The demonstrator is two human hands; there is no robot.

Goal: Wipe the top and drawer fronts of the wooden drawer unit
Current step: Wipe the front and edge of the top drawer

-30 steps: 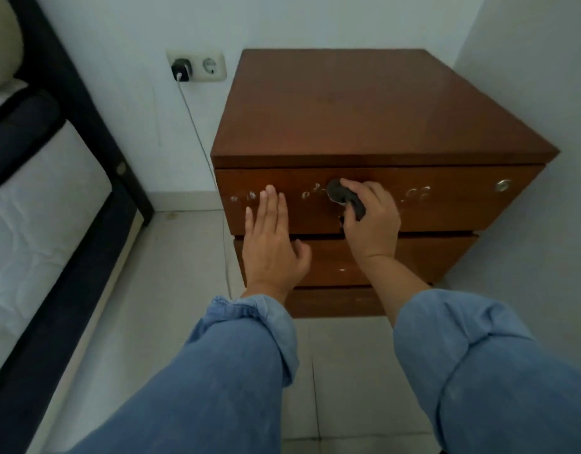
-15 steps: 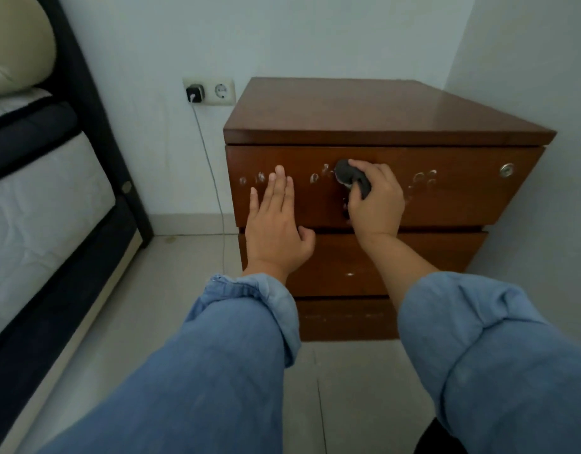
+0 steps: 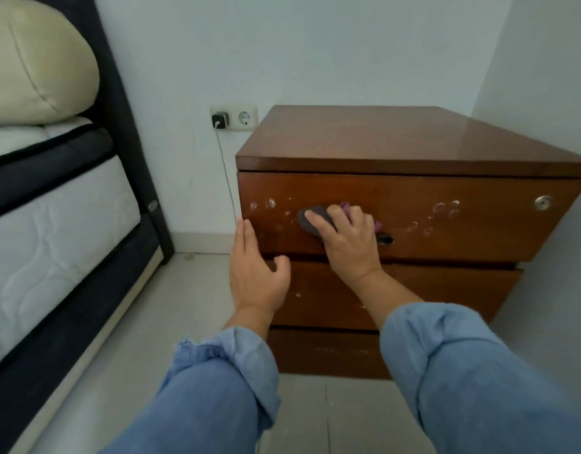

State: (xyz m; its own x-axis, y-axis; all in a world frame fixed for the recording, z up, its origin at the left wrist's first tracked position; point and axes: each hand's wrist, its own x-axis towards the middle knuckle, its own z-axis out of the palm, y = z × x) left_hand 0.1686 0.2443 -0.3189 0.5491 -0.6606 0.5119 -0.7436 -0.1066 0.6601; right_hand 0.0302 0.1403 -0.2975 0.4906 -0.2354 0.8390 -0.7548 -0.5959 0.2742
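A brown wooden drawer unit (image 3: 413,142) with three drawer fronts stands in the corner. Its top drawer front (image 3: 462,224) carries pale smudges and a round metal lock at the right. My right hand (image 3: 348,244) presses a dark purple cloth (image 3: 312,219) against the left half of that top drawer front. My left hand (image 3: 254,273) is flat with fingers together, resting at the left edge of the unit across the top and middle drawer fronts. It holds nothing.
A bed with a dark frame (image 3: 125,126), white mattress (image 3: 46,224) and cream pillow (image 3: 36,60) stands to the left. A wall socket with a black plug (image 3: 220,120) and a hanging cable sits left of the unit. White wall on the right; tiled floor (image 3: 184,306) below.
My right hand has slid the cloth leftward along the top drawer front. My left hand has shifted to the unit's left edge. The view has dropped lower and tilted up.
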